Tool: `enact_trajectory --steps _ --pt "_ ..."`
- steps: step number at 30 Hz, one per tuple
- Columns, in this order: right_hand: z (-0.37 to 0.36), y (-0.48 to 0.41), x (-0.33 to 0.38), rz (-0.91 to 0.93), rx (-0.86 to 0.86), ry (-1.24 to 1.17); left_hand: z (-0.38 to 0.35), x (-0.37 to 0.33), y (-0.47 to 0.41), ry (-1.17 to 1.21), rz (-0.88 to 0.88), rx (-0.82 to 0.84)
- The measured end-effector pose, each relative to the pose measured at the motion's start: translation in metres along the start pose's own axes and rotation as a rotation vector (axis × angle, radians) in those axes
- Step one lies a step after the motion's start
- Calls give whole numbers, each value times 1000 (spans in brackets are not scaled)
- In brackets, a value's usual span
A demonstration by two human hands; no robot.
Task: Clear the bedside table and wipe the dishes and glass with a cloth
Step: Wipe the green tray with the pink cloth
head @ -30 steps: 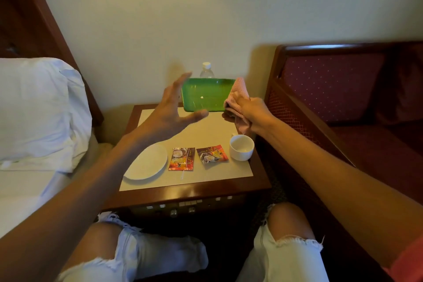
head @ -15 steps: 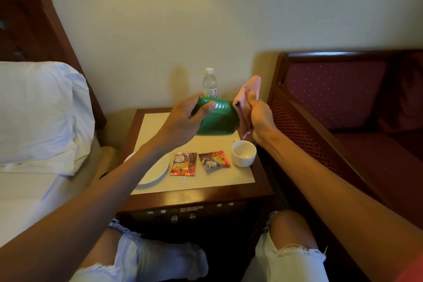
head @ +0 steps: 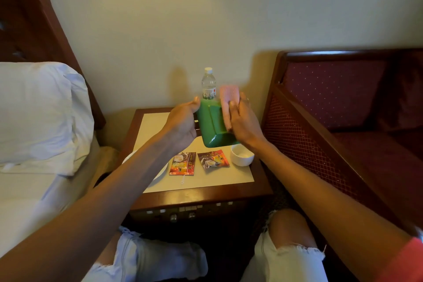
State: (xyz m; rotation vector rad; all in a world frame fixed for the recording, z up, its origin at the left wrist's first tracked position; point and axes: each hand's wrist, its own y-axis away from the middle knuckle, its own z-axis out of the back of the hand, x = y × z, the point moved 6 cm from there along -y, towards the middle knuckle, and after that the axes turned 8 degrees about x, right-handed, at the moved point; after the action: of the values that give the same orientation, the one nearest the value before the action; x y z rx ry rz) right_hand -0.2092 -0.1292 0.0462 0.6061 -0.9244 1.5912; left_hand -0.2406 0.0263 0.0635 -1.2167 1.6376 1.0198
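Observation:
A green rectangular dish (head: pixel 211 125) is held upright above the bedside table (head: pixel 199 194), its underside toward me. My left hand (head: pixel 183 121) grips its left edge. My right hand (head: pixel 242 121) presses a pink cloth (head: pixel 229 103) against the dish's right side with fairly straight fingers. On the table's pale mat lie a white plate (head: pixel 160 174), partly hidden by my left forearm, two red sachets (head: pixel 183 163), and a white cup (head: pixel 242 155).
A clear water bottle (head: pixel 208 83) stands at the table's back, by the wall. A bed with a white pillow (head: pixel 39 112) is on the left. A dark red wooden-framed sofa (head: pixel 343 107) flanks the right. My knees sit below the table front.
My left hand went from open in the air to gripping the dish. The dish turned from flat-facing to upright, and my right hand moved the cloth onto its underside.

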Motion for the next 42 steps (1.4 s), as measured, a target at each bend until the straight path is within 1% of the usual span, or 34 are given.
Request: enact_trajectory --steps 1,2,3,6,7,8,9,11,14,16,17,18,20,22,24,27,29,32,34,36,38,39,41,42 --pt "2 -2 -5 -43 -7 -61 0 -1 0 1 -3 9" --pt "2 0 -5 -49 -9 -86 -1 -2 0 12 -10 14" --pt "0 5 0 -12 -17 -69 -2 -4 -1 30 -16 10" --pt "-20 27 32 212 1 13 -6 -6 -2 67 -6 -19" --pt "-28 33 39 257 10 19 -7 -5 -3 73 1 -20" --pt "-34 35 39 263 1 24 -8 -4 -2 72 8 -24" --pt "-34 37 40 231 -26 14 -9 -1 -1 62 14 -22" --pt "-29 28 26 104 -76 -69 -12 3 3 8 21 -5" --pt "-23 8 -3 -166 -72 -192 -17 5 7 -52 4 17" --pt "-21 5 -10 -260 -85 -241 -19 -1 7 -89 -32 5" --pt "-21 11 -4 -242 -100 -240 -19 -5 6 -89 -51 -15" --pt "-24 18 6 -185 -103 -207 -18 -10 5 -56 -68 -41" --pt "-34 35 33 -17 -104 -122 -15 -17 1 37 -93 -83" --pt "-41 45 48 71 -147 -147 -16 -20 0 -1 -81 -78" --pt "-36 37 43 40 -188 -218 -17 -17 2 -84 -51 -37" --pt "-23 13 15 -129 -125 -250 -17 -13 12 -166 -30 30" --pt "-17 2 -2 -196 -84 -252 -19 -15 14 -209 -71 66" --pt "-14 1 -6 -305 -138 -354 -24 -20 12 -188 -149 47" --pt "-18 3 4 -279 -132 -329 -26 -19 9 -136 -160 11" --pt "-20 11 18 -230 -173 -332 -29 -16 8 -135 -142 17" --pt "-16 13 28 -142 -198 -304 -33 -13 10 -153 -124 25" --pt "-13 14 32 -106 -185 -279 -33 -11 10 -154 -118 23" --pt "-6 13 28 -117 -173 -267 -33 -10 11 -139 -102 15" --pt "-2 10 21 -159 -176 -258 -32 -9 12 -127 -100 12"
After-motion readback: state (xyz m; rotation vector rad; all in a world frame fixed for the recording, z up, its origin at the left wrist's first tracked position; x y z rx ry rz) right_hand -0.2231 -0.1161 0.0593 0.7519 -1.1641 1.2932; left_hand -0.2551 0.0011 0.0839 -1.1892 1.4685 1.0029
